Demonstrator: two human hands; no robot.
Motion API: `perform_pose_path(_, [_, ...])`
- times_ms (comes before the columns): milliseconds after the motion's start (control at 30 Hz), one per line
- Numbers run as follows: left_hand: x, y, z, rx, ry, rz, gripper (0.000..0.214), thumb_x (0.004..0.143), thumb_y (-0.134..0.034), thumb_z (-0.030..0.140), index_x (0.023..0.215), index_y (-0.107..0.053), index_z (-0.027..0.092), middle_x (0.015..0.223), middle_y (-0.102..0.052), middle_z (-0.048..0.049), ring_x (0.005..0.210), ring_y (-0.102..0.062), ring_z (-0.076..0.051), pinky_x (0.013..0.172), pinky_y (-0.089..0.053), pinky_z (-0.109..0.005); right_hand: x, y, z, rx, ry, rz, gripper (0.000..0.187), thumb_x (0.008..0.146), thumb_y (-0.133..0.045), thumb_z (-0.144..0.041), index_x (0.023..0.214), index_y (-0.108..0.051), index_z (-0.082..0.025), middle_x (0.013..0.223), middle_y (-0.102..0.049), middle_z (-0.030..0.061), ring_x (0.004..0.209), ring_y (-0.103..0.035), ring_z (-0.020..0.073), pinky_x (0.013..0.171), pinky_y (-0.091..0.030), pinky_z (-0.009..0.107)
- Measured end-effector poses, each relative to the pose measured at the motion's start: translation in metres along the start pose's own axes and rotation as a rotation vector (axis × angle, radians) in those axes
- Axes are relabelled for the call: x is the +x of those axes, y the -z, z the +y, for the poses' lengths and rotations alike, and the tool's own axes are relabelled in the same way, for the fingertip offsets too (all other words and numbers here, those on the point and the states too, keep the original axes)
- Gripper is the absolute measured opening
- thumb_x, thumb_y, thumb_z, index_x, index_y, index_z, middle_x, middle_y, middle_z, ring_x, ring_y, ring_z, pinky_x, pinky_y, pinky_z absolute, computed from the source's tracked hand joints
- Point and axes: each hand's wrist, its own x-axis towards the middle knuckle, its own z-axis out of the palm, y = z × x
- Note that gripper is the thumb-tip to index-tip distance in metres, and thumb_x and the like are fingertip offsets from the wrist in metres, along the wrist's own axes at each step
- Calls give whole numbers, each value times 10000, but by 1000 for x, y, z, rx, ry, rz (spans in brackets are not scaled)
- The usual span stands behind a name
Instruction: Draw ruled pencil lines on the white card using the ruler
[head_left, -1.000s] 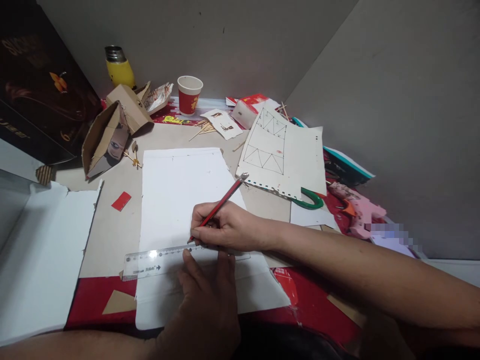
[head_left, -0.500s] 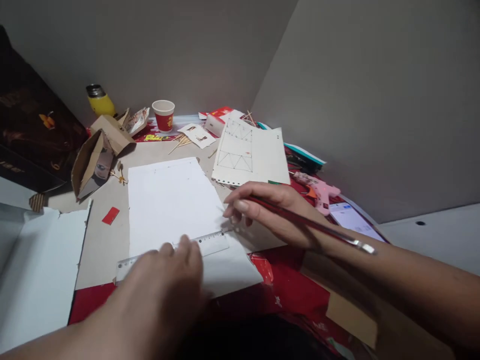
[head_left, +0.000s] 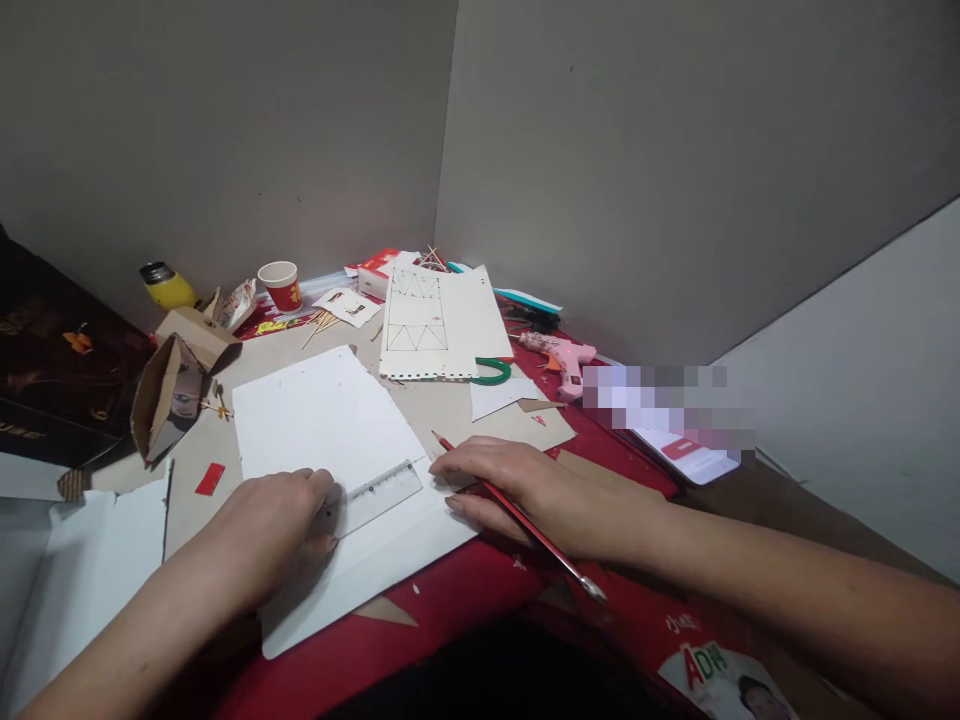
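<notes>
My left hand (head_left: pixel 274 520) rests curled on the left part of a clear plastic ruler (head_left: pixel 379 494), which lies slantwise on a white sheet (head_left: pixel 315 420). To the right, my right hand (head_left: pixel 517 487) lies on the sheet's right edge, fingers stretched flat towards the ruler's end. A red pencil (head_left: pixel 525 525) runs through this hand, its tip pointing up-left and its metal end sticking out toward my wrist. The sheet lies on brown cardboard over a red table cover.
Behind the sheet lie a card with drawn triangles (head_left: pixel 439 325), a green horseshoe shape (head_left: pixel 491 373), a pink glue gun (head_left: pixel 559 353) and a red paper cup (head_left: pixel 281 285). Folded cardboard pieces (head_left: pixel 169 385) and a yellow flask (head_left: pixel 166 287) sit at the left. A phone (head_left: pixel 686 460) lies at the right.
The pencil stopped marking along the ruler; my right hand turned it round and laid itself flat beside the sheet. My left hand shifted along the ruler. The view swung upward and right.
</notes>
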Motion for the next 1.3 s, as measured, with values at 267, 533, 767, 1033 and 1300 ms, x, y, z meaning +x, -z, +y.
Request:
perform_pose_path(267, [7, 27, -45, -569, 17, 122, 248, 778, -563, 450, 873, -658, 242, 699, -656, -4, 675, -592, -200, 629, -449, -303, -3, 8, -4, 39, -71, 63, 272, 950, -546, -253, 1186, -637, -153, 1107, -716, 127, 1013, -685, 233, 869, -542, 349])
perform_pose_path(533, [21, 39, -53, -1045, 227, 497, 630, 650, -740, 482, 1177, -621, 159, 791, -736, -52, 519, -434, -109, 475, -343, -236, 30, 2, 21, 600, -265, 197, 207, 926, -565, -333, 1045, -638, -180, 976, -736, 89, 771, -695, 174, 626, -554, 277])
perform_pose_path(767, [51, 21, 14, -1329, 126, 502, 692, 656, -770, 399, 1252, -513, 159, 778, -711, -2, 543, -524, -101, 475, -403, -214, 99, -8, 26, 1154, -552, 239, 199, 912, -659, -360, 883, -630, -165, 882, -719, 105, 645, -676, 129, 452, -525, 194])
perform_pose_path(1033, [61, 15, 9, -1294, 107, 440, 461, 794, -695, 430, 1142, -594, 147, 757, -715, -29, 566, -641, -150, 579, -538, -306, 120, -5, 42, 1077, -588, 258, 80, 877, -619, -144, 802, -593, -156, 646, -647, 13, 490, -573, 76, 382, -451, 152])
perform_pose_path(1300, [112, 27, -71, -944, 217, 638, 255, 937, -626, 377, 1062, -640, 156, 967, -678, -31, 777, -651, -150, 707, -564, -340, 134, -4, 59, 872, -489, 214, 53, 816, -649, -136, 788, -615, -164, 574, -610, -17, 463, -539, 93, 360, -417, 179])
